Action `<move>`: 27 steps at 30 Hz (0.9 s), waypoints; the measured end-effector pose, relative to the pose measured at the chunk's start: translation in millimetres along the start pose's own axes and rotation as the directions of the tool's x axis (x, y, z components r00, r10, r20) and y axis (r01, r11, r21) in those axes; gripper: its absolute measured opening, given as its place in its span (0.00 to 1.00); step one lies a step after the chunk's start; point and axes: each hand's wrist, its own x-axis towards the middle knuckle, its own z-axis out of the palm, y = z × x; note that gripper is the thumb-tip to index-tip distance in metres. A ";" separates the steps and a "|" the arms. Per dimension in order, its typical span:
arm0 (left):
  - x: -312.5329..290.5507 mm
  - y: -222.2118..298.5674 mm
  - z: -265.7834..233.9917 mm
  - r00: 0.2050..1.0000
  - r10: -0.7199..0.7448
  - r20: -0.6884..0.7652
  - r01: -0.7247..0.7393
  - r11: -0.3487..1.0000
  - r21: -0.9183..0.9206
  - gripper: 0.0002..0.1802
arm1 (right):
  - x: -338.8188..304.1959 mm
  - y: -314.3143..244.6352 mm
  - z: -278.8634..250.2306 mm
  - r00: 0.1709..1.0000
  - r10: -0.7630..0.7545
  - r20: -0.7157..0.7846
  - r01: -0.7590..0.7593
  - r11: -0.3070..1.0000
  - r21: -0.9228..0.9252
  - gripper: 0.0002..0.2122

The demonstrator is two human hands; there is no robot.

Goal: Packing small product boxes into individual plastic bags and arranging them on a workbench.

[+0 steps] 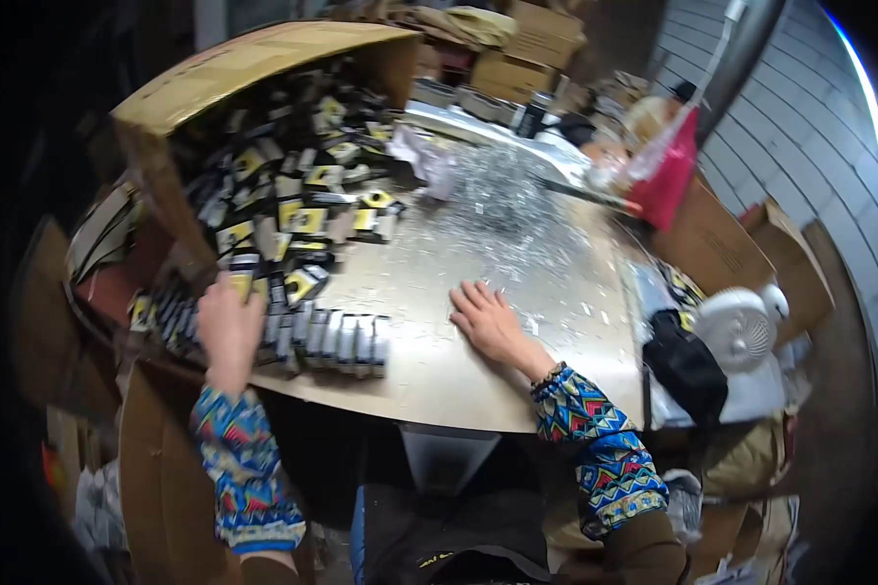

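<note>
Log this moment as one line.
left hand: at small black-and-yellow boxes; right hand: spread on tabletop; nearby: heap of clear slivers, white fan

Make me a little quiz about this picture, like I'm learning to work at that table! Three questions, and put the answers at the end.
1. Pick one. Which hand is at the small black-and-yellow boxes? a) left b) right

2. True or false: the white fan is on the person's left.

3. What lies scattered on the table beyond the right hand?

Key:
1. a, the left hand.
2. False, it is on the person's right.
3. Lots of small shiny pieces, too blurred to tell exactly what they are.
</note>
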 end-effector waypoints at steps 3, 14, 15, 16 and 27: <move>-18.3 -9.3 -3.9 0.996 -0.054 -0.070 0.022 0.917 -0.398 0.29 | -51.8 5.3 -18.5 1.000 0.000 -0.020 0.001 0.999 0.033 0.21; -182.8 71.6 -4.9 0.687 0.334 0.645 0.721 -0.203 -0.662 0.19 | -112.1 52.4 -33.2 0.978 0.204 -0.046 -0.164 0.883 0.439 0.18; -192.7 71.6 -1.8 0.658 0.337 0.673 0.747 -0.178 -0.641 0.18 | -110.1 53.7 -35.6 0.947 0.305 -0.102 -0.266 0.920 0.287 0.18; -200.9 70.9 2.8 0.631 0.354 0.690 0.763 -0.122 -0.635 0.18 | -107.3 55.3 -36.2 0.906 0.388 -0.172 -0.368 0.920 0.135 0.19; -271.9 -0.6 47.6 0.627 0.111 0.771 0.777 -0.162 -0.609 0.13 | -74.0 6.9 -16.3 0.957 0.231 -0.175 -0.190 0.956 0.222 0.23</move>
